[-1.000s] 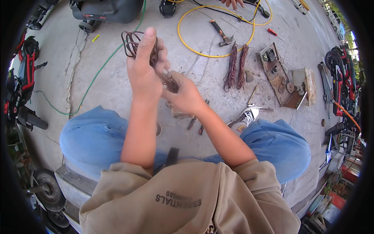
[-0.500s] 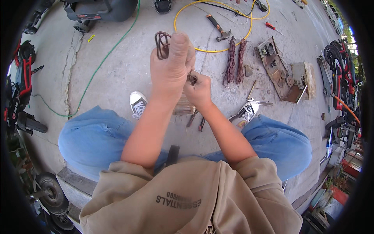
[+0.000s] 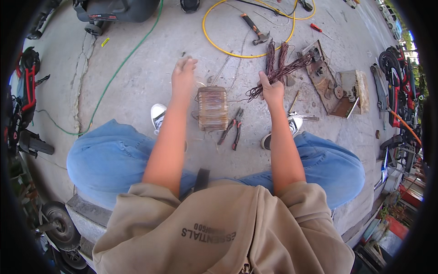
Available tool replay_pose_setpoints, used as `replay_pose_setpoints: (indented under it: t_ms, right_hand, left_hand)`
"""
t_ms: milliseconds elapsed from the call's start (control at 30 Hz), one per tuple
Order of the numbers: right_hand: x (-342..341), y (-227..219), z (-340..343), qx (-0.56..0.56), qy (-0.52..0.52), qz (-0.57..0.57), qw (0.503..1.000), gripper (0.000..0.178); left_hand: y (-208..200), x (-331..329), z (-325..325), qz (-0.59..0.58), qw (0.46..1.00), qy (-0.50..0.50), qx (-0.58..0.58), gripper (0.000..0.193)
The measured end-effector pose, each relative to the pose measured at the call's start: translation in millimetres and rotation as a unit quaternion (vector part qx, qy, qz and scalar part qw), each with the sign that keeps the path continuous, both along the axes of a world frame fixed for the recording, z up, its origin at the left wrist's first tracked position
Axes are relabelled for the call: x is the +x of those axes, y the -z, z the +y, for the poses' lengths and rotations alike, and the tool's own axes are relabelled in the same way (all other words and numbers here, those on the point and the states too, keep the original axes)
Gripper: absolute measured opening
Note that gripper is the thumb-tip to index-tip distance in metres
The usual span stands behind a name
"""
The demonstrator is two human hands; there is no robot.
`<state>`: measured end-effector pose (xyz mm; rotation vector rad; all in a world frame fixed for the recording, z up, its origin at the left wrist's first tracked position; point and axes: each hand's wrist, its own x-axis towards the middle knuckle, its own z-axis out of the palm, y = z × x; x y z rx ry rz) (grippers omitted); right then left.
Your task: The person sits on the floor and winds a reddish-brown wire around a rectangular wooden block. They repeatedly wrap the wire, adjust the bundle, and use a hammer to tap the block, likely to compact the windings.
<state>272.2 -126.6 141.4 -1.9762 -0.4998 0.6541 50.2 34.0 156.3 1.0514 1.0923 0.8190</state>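
Here, our right grip [image 3: 273, 92] clasps a long reddish-brown wire bundle [image 3: 291, 68], likely keeping it compact; our left grip [image 3: 184, 73] is unclenched, empty.

tan top [image 3: 182, 251], dark lettering [image 3: 208, 233] left of its front zip [image 3: 253, 226]; faded blue jeans [image 3: 107, 160]; black sneakers [image 3: 158, 113], white-toed and white-laced.

- Nearer the body than the grip of the right hand [image 3: 273, 92], and to its left, I see two lines of dark capital lettering [image 3: 207, 234], upside down on the tan top [image 3: 178, 214].
- Far left of that grip, I can't read the small marking [image 3: 107, 17] on the black wheeled machine [image 3: 137, 10].
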Motion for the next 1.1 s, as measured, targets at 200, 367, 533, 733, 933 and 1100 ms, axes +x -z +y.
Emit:
replay_pose_setpoints:
  t_ms: [200, 367, 533, 733, 933, 1100]
  right_hand:
    - [-53, 80, -18, 0.084, 0.124, 0.211, 0.966, 0.044]
    - [-105, 116, -16, 0.102, 0.165, 0.378, 0.905, 0.038]
    - [-90, 116, -16, 0.082, 0.181, 0.505, 0.840, 0.032]
    - [-37, 121, -45, 0.125, 0.236, 0.470, 0.841, 0.022]
    - [-101, 123, -16, 0.073, 0.203, 0.610, 0.762, 0.022]
    - [-99, 123, -15, 0.092, 0.132, 0.641, 0.750, 0.025]
  left_hand:
    - [155, -84, -37, 0.094, 0.951, 0.165, -0.245, 0.039]
    - [117, -66, -51, 0.020, 0.943, 0.030, -0.332, 0.033]
    - [121, -68, -43, 0.042, 0.963, -0.013, -0.267, 0.035]
    - [146, -75, -24, 0.070, 0.990, -0.076, -0.095, 0.040]
    - [142, -63, -57, -0.034, 0.911, -0.273, -0.307, 0.053]
    - [119, -46, -69, -0.212, 0.836, -0.336, -0.379, 0.050]
